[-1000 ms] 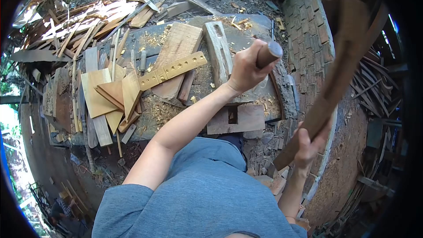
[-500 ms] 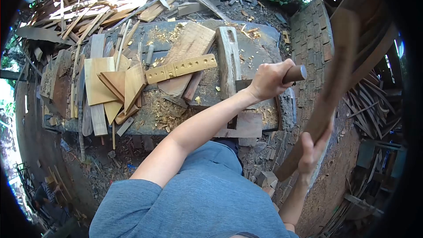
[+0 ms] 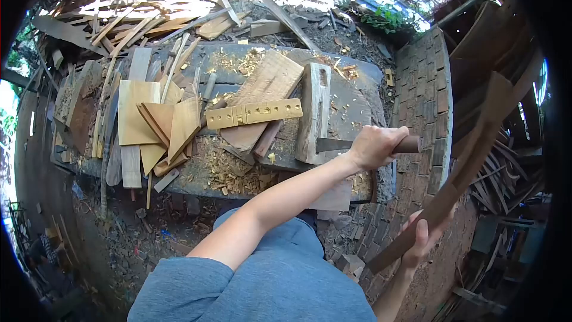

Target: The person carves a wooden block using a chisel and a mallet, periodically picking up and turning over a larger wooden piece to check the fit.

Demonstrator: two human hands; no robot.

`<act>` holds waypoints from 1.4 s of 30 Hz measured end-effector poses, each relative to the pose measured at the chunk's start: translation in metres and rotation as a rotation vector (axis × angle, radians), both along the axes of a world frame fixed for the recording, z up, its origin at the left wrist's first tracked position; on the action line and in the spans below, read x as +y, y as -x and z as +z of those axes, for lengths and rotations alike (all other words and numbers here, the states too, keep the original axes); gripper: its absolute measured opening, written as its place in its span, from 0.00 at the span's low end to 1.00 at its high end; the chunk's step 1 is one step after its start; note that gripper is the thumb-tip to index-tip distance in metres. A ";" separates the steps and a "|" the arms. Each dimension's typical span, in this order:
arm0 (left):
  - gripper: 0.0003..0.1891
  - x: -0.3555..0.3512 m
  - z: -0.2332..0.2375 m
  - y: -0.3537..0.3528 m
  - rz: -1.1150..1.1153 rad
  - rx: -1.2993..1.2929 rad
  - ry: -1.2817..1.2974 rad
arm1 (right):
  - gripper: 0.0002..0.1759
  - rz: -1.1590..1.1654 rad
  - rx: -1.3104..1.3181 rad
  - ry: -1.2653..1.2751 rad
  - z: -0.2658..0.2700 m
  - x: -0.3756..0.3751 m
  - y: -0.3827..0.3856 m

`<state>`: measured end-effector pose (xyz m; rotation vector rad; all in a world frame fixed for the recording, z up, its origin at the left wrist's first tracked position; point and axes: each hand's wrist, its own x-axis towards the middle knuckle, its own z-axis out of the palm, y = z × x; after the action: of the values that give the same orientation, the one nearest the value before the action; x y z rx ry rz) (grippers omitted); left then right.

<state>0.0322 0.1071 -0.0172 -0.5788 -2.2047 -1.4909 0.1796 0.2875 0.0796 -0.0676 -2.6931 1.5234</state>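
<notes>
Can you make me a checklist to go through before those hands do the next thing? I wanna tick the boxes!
1. Left hand wrapped around the tool handle: ok.
2. Right hand gripping the curved wooden piece: ok, thumb on one side, fingers on the other.
3. Blade pointing away from the right hand: ok, it points the other way, toward the slotted wooden block.
4. Blade sharp: cannot tell from this view.
5. Bench swept clean: not ok, wood chips lie all over it.
6. Lower end of the curved wooden piece resting on something: cannot tell.
</notes>
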 end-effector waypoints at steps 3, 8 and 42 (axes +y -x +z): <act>0.16 0.003 -0.002 -0.004 -0.044 -0.012 0.033 | 0.48 0.117 0.131 -0.241 -0.001 -0.024 0.010; 0.15 0.002 -0.015 -0.005 -0.049 -0.016 0.034 | 0.54 0.104 -0.032 -0.157 0.002 -0.012 -0.003; 0.09 -0.095 0.013 -0.008 0.146 -0.060 -0.409 | 0.45 -0.037 -0.064 0.175 -0.040 -0.005 -0.007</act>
<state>0.0399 0.0116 -0.0047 -0.2370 -1.8572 -1.8274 0.1870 0.2826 0.0398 -0.1734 -2.5822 1.7710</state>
